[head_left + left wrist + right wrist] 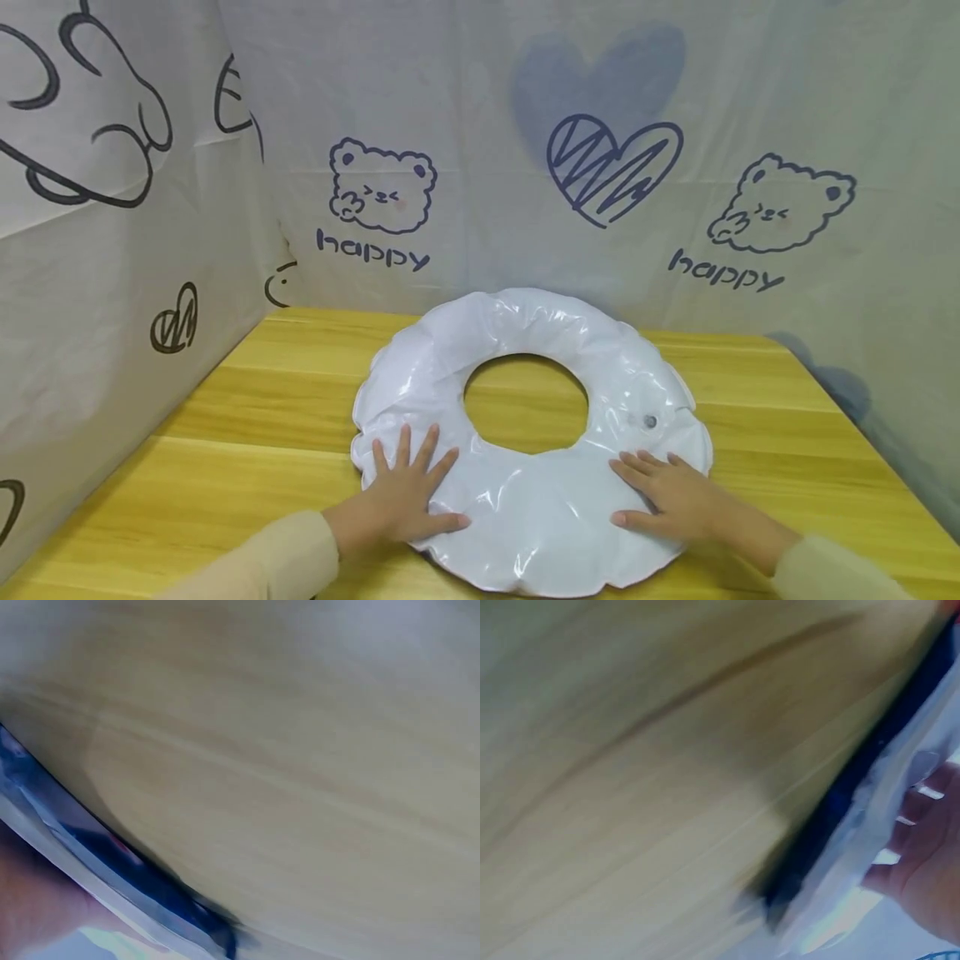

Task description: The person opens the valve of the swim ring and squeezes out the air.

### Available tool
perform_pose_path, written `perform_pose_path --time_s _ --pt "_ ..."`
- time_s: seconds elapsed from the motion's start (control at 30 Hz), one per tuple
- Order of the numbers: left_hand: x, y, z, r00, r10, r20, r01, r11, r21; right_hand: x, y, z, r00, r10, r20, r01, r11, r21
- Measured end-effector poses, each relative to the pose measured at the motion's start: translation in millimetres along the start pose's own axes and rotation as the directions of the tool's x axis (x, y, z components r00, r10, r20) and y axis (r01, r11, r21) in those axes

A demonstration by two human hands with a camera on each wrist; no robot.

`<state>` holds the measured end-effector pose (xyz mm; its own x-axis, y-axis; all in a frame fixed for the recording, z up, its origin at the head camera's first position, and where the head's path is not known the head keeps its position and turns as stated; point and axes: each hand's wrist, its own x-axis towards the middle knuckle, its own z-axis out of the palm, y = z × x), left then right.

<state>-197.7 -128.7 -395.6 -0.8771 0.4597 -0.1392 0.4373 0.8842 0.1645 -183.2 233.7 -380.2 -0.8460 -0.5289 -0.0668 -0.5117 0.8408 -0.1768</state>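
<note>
A white inflatable swim ring (540, 508) lies flat on the wooden table, its surface glossy and wrinkled. On its near left part rests my left hand (408, 492), palm down with the fingers spread. My right hand (671, 498) lies on the near right part, fingers straight and thumb apart. A small round valve (650, 422) shows on the ring's right side, just beyond the right fingertips. In the left wrist view the ring's edge (112, 862) has a dark blue underside; the right wrist view shows the same along the rim (855, 802).
The yellow wood-grain table (247, 467) runs out on both sides of the ring. Pale cloth (480, 167) printed with hearts, bears and the word "happy" hangs behind it, and more printed cloth (90, 250) hangs along the left.
</note>
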Motion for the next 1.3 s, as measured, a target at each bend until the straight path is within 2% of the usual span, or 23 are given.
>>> perform_pose_path --time_s 0.13,0.23,0.47,0.63,0.83,1.03,1.17,1.3 --pt "5.3 -16.3 -4.6 0.999 0.04 0.009 -0.04 0.999 0.015 -1.7 -17.2 0.6 0.996 0.074 0.046 -0.076 0.996 0.05" --pt "8.9 -28.0 -8.8 0.998 0.062 0.011 -0.063 0.997 0.042 -2.5 -27.5 2.2 0.996 0.084 0.04 -0.085 0.996 0.032" --pt "14.6 -51.8 -15.3 0.994 0.107 0.01 -0.107 0.986 0.13 -3.6 -39.6 4.6 1.0 -0.007 -0.001 0.007 0.998 -0.06" --pt "16.7 -64.5 -19.0 0.994 0.109 0.003 -0.108 0.982 0.153 -4.7 -42.9 6.2 0.998 -0.063 0.023 0.064 0.995 -0.075" --pt "19.2 -80.3 -21.1 0.993 0.113 -0.038 -0.106 0.98 0.167 -5.9 -48.4 7.1 0.993 -0.116 0.036 0.119 0.989 -0.089" --pt "22.0 -95.7 -28.9 0.992 0.071 -0.109 -0.048 0.979 0.2 -4.7 -60.8 9.1 0.98 -0.194 0.034 0.196 0.971 -0.136" --pt "27.3 -100.7 -37.2 0.986 0.031 -0.162 0.011 0.968 0.251 -1.7 -71.2 10.1 0.97 -0.238 0.041 0.241 0.954 -0.18" --pt "32.9 -103.2 -45.8 0.988 -0.043 -0.147 0.089 0.942 0.322 2.6 -81.1 13.0 0.952 -0.306 0.029 0.303 0.919 -0.252"
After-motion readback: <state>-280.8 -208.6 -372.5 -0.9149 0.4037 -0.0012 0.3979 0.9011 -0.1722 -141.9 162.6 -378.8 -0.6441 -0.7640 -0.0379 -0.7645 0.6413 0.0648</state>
